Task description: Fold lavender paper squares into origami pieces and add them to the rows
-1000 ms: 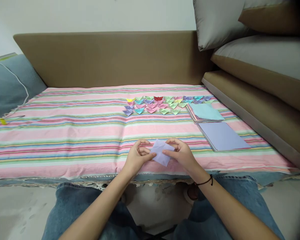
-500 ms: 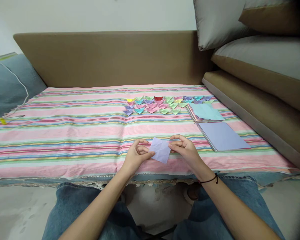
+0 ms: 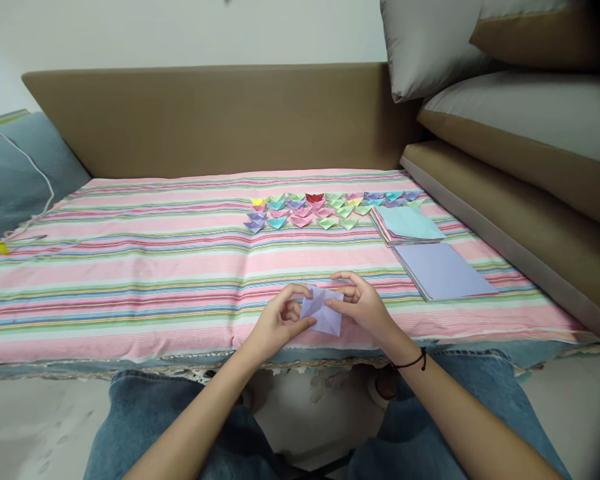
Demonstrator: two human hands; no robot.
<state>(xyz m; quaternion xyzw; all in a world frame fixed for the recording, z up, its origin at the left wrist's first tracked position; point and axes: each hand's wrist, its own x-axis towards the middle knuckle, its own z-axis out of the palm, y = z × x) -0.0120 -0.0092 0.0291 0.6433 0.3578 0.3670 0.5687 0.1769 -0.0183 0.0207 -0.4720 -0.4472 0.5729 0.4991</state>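
A small folded lilac paper (image 3: 323, 312) is held between both hands just above the near edge of a striped cloth (image 3: 155, 267). My left hand (image 3: 277, 323) pinches its left side with thumb and fingers. My right hand (image 3: 361, 305) pinches its right side; a dark band circles that wrist. Farther back on the cloth lie several small folded paper shapes (image 3: 310, 209) in many colours, set in rows.
Two stacks of square paper lie to the right: one with a light blue top sheet (image 3: 410, 223), one lilac (image 3: 440, 270). Brown cushions (image 3: 520, 200) and grey pillows rise on the right, a brown backrest (image 3: 220, 117) behind. A white cable (image 3: 35, 170) trails at far left.
The lilac paper has been turned and pressed in closer between the two hands, and my fingers have shifted their grip on it. The view has drifted slightly.
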